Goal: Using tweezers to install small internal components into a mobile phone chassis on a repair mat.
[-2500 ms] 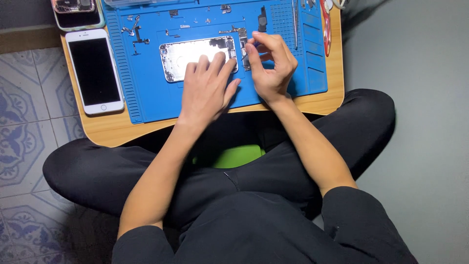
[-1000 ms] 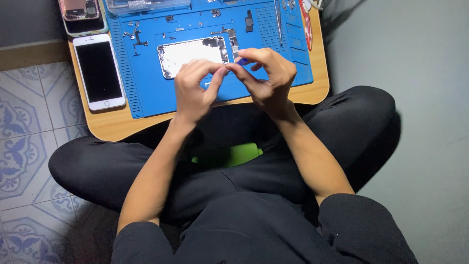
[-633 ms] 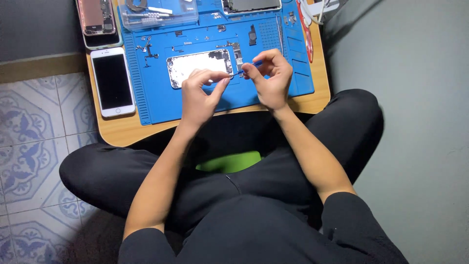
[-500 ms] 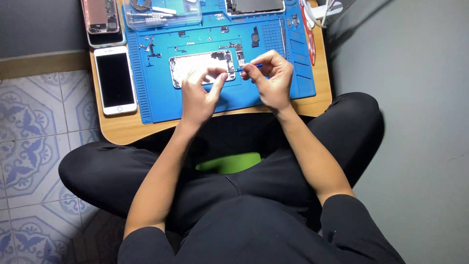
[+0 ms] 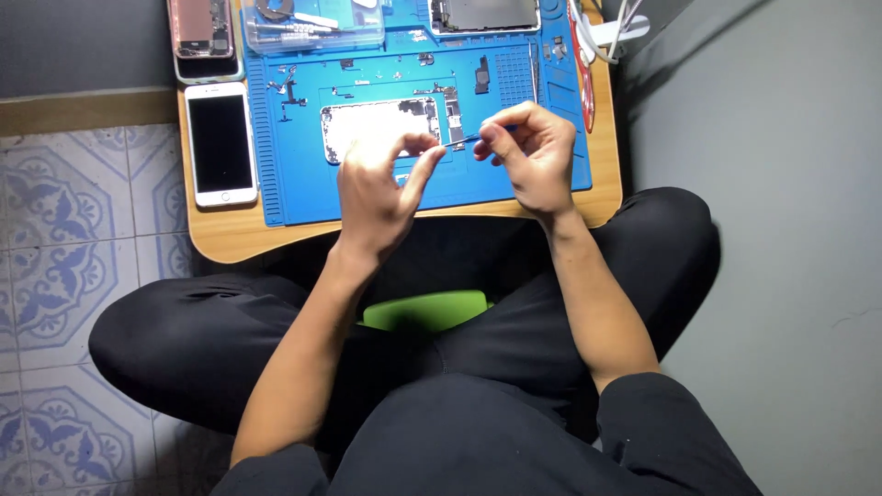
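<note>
Fingers (image 5: pixel 432 158) of both hands are pinched toward each other over the opened phone shell (image 5: pixel 386 124).

A thin tool (image 5: pixel 462 140) is nipped by the right hand (image 5: pixel 531 156); the left hand (image 5: pixel 377 188) has thumb and forefinger closing on something too small to tell. The shell lies mid-way on the blue mat (image 5: pixel 294 197) on the counter (image 5: pixel 216 241), a white phone (image 5: pixel 220 142) to its left. A tiny part seems to be in handling; steady, fine placement is called for next.
</note>
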